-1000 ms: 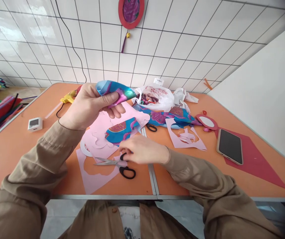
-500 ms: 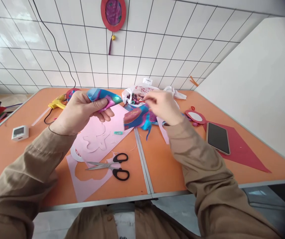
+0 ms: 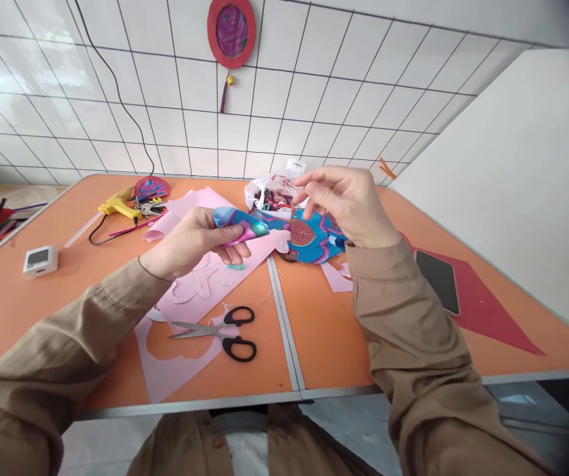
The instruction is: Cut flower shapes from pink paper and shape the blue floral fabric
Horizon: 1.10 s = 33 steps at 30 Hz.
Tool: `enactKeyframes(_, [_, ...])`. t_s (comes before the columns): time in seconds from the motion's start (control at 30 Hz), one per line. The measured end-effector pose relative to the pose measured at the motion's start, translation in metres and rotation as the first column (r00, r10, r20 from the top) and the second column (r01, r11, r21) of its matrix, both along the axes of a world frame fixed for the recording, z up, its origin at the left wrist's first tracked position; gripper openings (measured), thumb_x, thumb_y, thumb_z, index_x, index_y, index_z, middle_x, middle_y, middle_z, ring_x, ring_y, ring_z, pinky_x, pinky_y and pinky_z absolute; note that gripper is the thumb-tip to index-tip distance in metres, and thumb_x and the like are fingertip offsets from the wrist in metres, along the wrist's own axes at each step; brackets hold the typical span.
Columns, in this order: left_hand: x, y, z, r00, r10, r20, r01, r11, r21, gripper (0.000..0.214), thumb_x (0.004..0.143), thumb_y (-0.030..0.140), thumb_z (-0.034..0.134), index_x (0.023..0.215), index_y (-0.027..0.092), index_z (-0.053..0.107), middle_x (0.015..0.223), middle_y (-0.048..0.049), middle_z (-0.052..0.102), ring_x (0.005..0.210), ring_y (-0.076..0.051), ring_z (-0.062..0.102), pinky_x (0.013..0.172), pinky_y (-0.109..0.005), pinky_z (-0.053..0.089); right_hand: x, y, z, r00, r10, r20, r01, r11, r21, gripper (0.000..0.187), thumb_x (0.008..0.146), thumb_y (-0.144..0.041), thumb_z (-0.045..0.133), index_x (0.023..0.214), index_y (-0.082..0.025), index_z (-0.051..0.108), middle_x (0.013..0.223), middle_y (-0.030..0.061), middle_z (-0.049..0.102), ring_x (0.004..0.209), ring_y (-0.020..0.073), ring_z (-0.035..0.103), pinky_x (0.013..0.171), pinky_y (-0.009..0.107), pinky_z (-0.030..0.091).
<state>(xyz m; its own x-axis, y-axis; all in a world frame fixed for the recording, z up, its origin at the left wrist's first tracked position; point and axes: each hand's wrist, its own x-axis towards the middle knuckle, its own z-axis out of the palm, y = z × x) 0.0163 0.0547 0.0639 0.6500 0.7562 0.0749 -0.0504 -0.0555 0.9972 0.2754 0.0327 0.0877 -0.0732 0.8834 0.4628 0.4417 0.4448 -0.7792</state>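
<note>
My left hand (image 3: 192,241) pinches a small folded piece of shiny blue and purple fabric (image 3: 239,226) between thumb and fingers, above the pink sheet. My right hand (image 3: 347,198) is raised to the right, its fingers curved and apart, with nothing visible between them. Beneath and partly behind it lies a blue patterned brocade cloth (image 3: 309,239) with an orange-brown emblem. Black-handled scissors (image 3: 239,330) rest with blades parted on the table in front. A pink sheet (image 3: 259,254) with cut-out outlines lies below my left hand, beside a small green clip (image 3: 235,267).
A yellow glue gun (image 3: 120,205) and a red-rimmed half-round piece (image 3: 152,186) are at the back left. A small white device (image 3: 41,261) stands left. A plastic bag (image 3: 274,190) sits at the back, and a phone (image 3: 437,281) lies on red sheet (image 3: 487,311) at right.
My left hand has moved right and slightly down with the fabric piece. My right hand has shifted right, its fingers parting. The brocade cloth beneath it now lies spread out, farther right.
</note>
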Motion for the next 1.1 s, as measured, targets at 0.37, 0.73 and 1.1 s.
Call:
enactKeyframes(0.37, [0.006, 0.006, -0.015, 0.999, -0.040, 0.037, 0.041, 0.998, -0.046, 0.035, 0.078, 0.044, 0.081, 0.078, 0.011, 0.072, 0.069, -0.0079, 0.075, 0.055, -0.013, 0.069, 0.054, -0.023, 0.057, -0.061, 0.000, -0.007, 0.960, 0.233, 0.154, -0.210, 0.966, -0.152, 0.025, 0.078, -0.044, 0.074, 0.078, -0.019, 0.072, 0.075, 0.0034, 0.070, 0.075, 0.0196, 0.066, 0.070, 0.034, 0.053])
enactKeyframes(0.73, [0.001, 0.007, -0.007, 0.997, 0.040, -0.066, -0.045, 0.996, -0.075, 0.037, 0.073, 0.036, 0.087, 0.100, 0.012, 0.077, 0.098, -0.0117, 0.078, 0.072, -0.016, 0.074, 0.063, -0.023, 0.059, -0.055, 0.013, -0.019, 0.988, 0.154, 0.011, -0.149, 0.974, -0.171, 0.015, 0.076, -0.031, 0.071, 0.074, -0.017, 0.067, 0.070, 0.0013, 0.066, 0.069, 0.0148, 0.058, 0.062, 0.028, 0.043])
enactKeyframes(1.1, [0.003, 0.011, -0.010, 0.993, 0.115, 0.037, -0.111, 0.989, -0.101, 0.031, 0.065, 0.038, 0.090, 0.072, 0.011, 0.076, 0.068, -0.0075, 0.076, 0.054, -0.013, 0.069, 0.051, -0.019, 0.056, -0.057, 0.008, -0.015, 0.929, 0.354, -0.106, -0.369, 0.889, -0.272, 0.021, 0.081, -0.037, 0.074, 0.085, -0.018, 0.065, 0.072, 0.0018, 0.070, 0.068, 0.0152, 0.066, 0.055, 0.025, 0.042])
